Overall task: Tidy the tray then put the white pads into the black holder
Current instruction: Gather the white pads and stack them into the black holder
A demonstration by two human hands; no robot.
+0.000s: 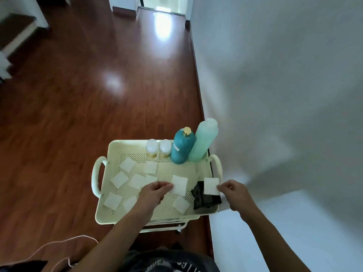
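A cream perforated tray point(125, 146) on a cart holds several white square pads, such as the pad at the back left point(128, 164) and the pad at the front left point(113, 200). At the tray's front right corner stands the black holder point(202, 201). My left hand point(155, 192) pinches a white pad point(179, 184) by its left edge near the tray's middle. My right hand point(234, 191) grips another white pad point(211, 186) by its right edge, directly over the black holder.
Two small white-capped jars point(158, 147), a teal bottle point(182, 147) and a tall mint bottle point(204, 140) stand along the tray's back edge. The cart's handles point(96, 179) stick out at both sides. A white wall runs close on the right; a white cord point(59, 244) lies on the wooden floor.
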